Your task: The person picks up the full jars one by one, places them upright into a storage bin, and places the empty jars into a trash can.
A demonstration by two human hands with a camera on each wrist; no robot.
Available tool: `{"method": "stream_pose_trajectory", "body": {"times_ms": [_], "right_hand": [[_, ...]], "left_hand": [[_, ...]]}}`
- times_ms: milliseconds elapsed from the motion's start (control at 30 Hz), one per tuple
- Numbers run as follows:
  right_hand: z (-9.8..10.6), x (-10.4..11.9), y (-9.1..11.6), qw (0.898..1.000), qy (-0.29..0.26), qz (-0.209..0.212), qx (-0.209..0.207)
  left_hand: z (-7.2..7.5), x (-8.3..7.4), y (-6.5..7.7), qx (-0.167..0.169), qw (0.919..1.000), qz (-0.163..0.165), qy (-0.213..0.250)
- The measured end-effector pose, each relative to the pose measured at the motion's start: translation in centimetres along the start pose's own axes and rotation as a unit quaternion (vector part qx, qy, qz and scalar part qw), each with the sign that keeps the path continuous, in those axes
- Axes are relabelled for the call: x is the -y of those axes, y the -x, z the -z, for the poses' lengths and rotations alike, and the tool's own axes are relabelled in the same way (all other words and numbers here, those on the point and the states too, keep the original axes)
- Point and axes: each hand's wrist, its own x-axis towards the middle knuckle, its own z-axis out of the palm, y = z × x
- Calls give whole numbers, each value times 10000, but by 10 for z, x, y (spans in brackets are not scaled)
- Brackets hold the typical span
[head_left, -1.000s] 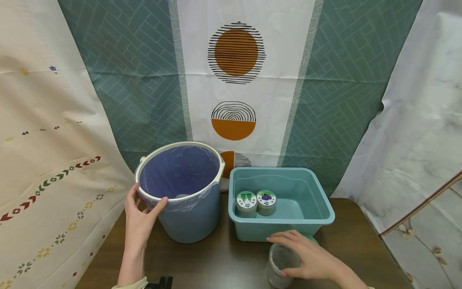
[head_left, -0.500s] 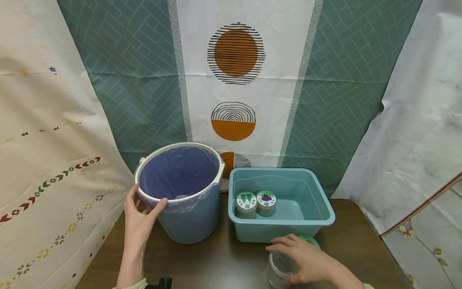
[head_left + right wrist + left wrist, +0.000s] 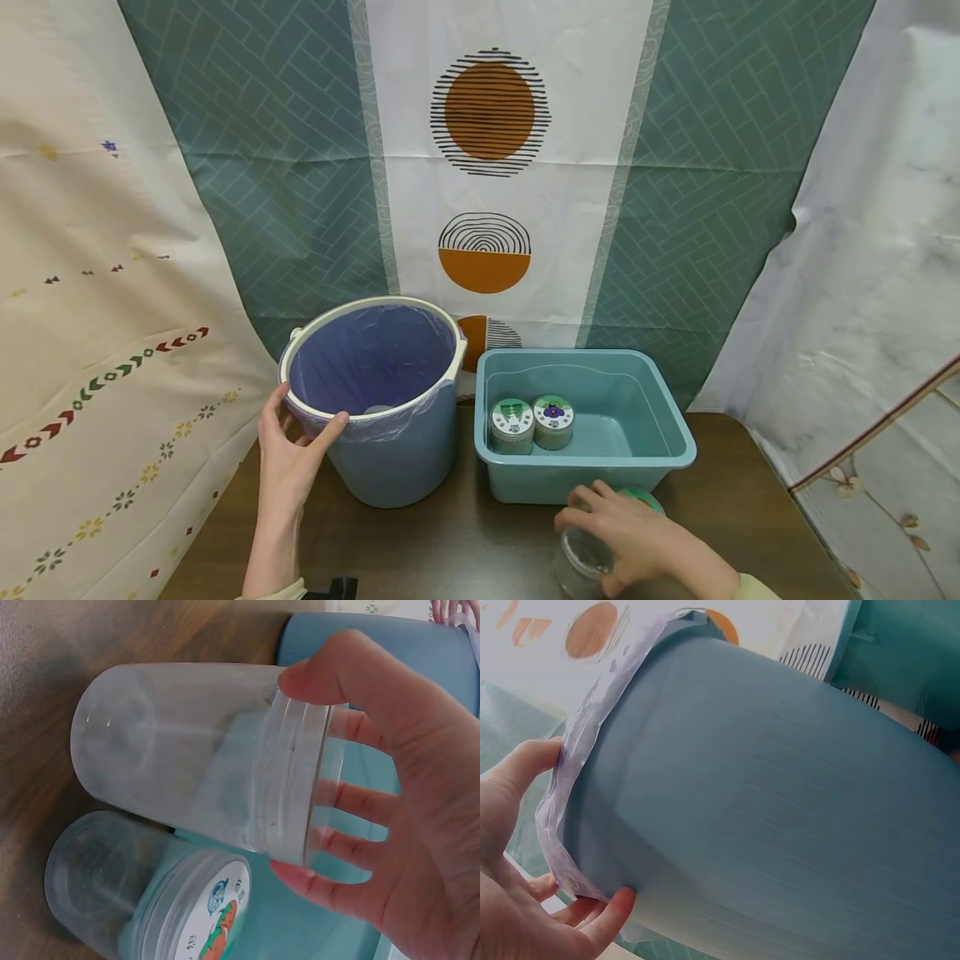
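Observation:
At the left stands a blue bucket (image 3: 397, 471) with a cream rim and a purple plastic liner. My left hand (image 3: 288, 467) grips its near-left rim, and the left wrist view shows the thumb (image 3: 536, 761) and fingers against the liner's folded edge. My right hand (image 3: 637, 537) holds a clear jar (image 3: 577, 573) around its mouth, close over the table. Thumb and fingers lie on opposite sides of the jar's ridged neck (image 3: 294, 780) in the right wrist view. Beside it stands another clear jar with a printed carrot lid (image 3: 214, 915), partly hidden behind my right hand in the head view.
A teal tub (image 3: 585, 479) stands right of the bucket, with two lidded jars at its left end, one with a green-leaf label (image 3: 512, 425) and one with a purple label (image 3: 553, 421). Patterned cloths hang behind the brown table (image 3: 450, 550) and at both sides.
My right hand's fingers have shifted around the jar's mouth, and the hand has drawn slightly back, uncovering more of the green-lidded jar behind it. The left hand and bucket stay put.

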Motion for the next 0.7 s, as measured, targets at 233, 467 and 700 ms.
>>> {"method": "stream_pose_trajectory", "body": {"times_ms": [233, 467, 700], "right_hand": [[14, -2, -3, 9994, -239, -8, 232], [38, 1, -8, 9998, 62, 208, 0], [62, 7, -14, 9991, 78, 305, 268]], "left_hand": [[0, 0, 0, 1, 10000, 0, 21], [1, -1, 0, -8, 10000, 19, 26], [0, 0, 1, 7, 10000, -24, 26]]}}
